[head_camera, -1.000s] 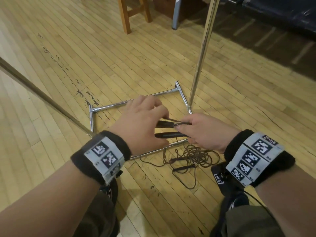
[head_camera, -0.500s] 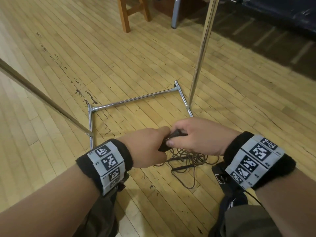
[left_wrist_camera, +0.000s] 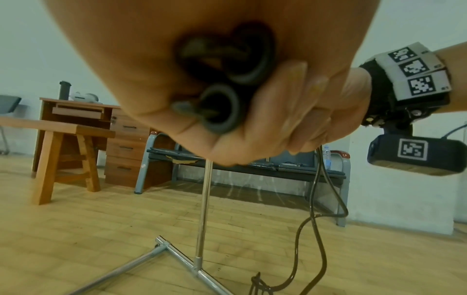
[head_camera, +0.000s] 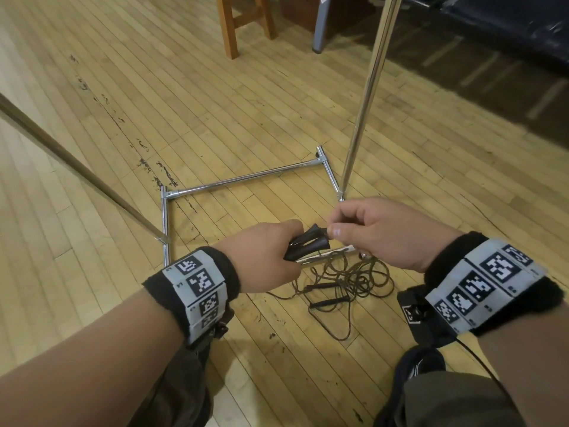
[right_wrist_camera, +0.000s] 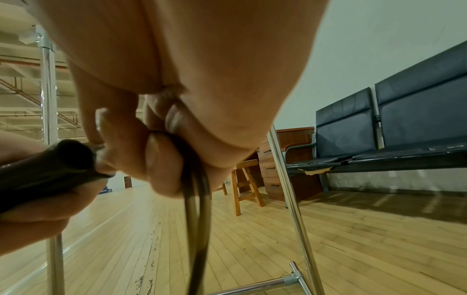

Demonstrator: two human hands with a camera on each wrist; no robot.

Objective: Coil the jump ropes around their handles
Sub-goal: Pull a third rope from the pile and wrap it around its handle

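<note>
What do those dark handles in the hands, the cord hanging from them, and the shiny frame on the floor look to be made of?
Handles: matte black, probably rubber or foam; dull surface, flared ends.
Cord: thin and dark brown with a slight sheen, likely plastic-coated; it bends in loose loops.
Frame: polished, chrome-like metal tubing with mirror-bright highlights.

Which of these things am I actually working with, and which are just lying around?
In the job:
- pair of handles, gripped by left hand
- rope, pinched by right hand
- second rope, loose on floor

Lying about:
- metal rack
- stool
- bench
</note>
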